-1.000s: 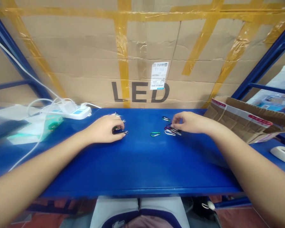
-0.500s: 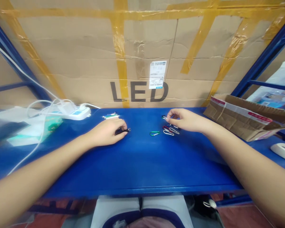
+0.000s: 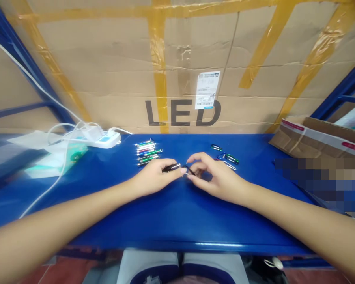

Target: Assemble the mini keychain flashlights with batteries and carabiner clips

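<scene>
My left hand (image 3: 154,179) is closed round a small black pen-shaped torch (image 3: 170,168) whose tip points right. My right hand (image 3: 213,177) pinches a small dark carabiner clip (image 3: 190,170) right at the torch's tip. Both hands meet over the middle of the blue shelf (image 3: 177,221). Behind my left hand lies a row of several small torches (image 3: 148,152) in green, silver and red. Behind my right hand lie several loose carabiners (image 3: 226,156), green, blue and silver.
A white power strip (image 3: 105,139) with cables sits at the back left beside teal packets (image 3: 59,159). A big cardboard box marked LED (image 3: 183,71) walls off the back. An open cardboard carton (image 3: 316,140) stands at the right.
My right hand has left the carabiner pile and come left with a clip. My left hand has brought the black torch to the middle, so the hands now meet. The view shifted right.
</scene>
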Available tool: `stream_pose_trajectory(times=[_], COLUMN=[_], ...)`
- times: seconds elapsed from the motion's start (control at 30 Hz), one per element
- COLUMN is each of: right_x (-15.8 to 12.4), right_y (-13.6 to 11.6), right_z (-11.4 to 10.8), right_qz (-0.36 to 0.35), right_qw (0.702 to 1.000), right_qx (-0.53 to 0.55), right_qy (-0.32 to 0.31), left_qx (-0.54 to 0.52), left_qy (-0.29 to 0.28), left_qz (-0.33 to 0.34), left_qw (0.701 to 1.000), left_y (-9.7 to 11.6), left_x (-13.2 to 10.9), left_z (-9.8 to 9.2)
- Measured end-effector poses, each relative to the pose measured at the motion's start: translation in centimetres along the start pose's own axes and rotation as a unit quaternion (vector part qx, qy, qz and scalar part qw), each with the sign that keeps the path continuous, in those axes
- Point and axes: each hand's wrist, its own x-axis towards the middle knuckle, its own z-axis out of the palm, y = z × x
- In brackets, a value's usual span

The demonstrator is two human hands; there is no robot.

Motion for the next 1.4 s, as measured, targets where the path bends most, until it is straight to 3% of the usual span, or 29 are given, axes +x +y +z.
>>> stream_pose_trajectory(times=[0.3,0.53,0.83,1.23,1.4], right_x=[-0.1,0.0,0.2,0.2,0.3], right_y=[0.0,-1.3,-2.4,-3.2,-2.6], right_z=[0.3,0.4,0.3,1.4,1.1], right_qz=[-0.014,-0.009,0.017,0.072,0.059], right_qw=[0.989,0.931,0.904,0.891,0.91], right_qx=[-0.143,-0.342,-0.386,-0.427,-0.385], right_qy=[-0.035,-0.126,-0.183,-0.14,-0.144], left_qx=[0.012,-0.044,-0.038,-0.053,-0.072], left_qy=[0.007,-0.044,-0.082,-0.071,-0.056], left_qz=[-0.006,-0.043,-0.052,-0.053,-0.075], left_qw=[1.0,0.997,0.995,0.995,0.993], left_y=[0.1,0.7,0.9,1.6,1.9], left_x=[0.0,-0.3,-0.5,-0.7,-0.8], left_z=[0.2,0.3,0.2,0.8,1.0])
